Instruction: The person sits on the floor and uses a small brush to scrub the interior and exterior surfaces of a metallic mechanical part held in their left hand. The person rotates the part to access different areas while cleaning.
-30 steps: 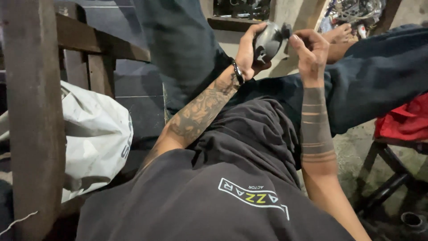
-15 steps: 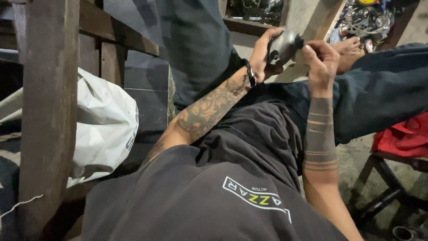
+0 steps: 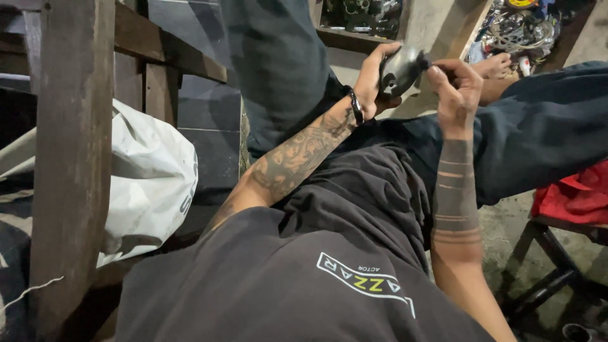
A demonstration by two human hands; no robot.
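Note:
My left hand (image 3: pixel 373 79) grips a rounded grey metal part (image 3: pixel 399 68) and holds it up above my lap. My right hand (image 3: pixel 457 88) pinches at the right end of that part, where a small dark stub sticks out. Both forearms are tattooed, and a dark bracelet (image 3: pixel 354 104) sits on my left wrist. I am seated, with my legs in dark trousers (image 3: pixel 538 126) stretched out ahead and a bare foot (image 3: pixel 497 65) beyond my hands.
A wooden frame post (image 3: pixel 69 158) stands close on the left, with a white sack (image 3: pixel 149 177) behind it. A stool with a red cloth (image 3: pixel 573 196) is at the right. Shelves with metal parts (image 3: pixel 513 28) line the far wall.
The view shifted slightly between one second ago and now. My hands stay together on the grey part, and my right fingers have moved a little at its end.

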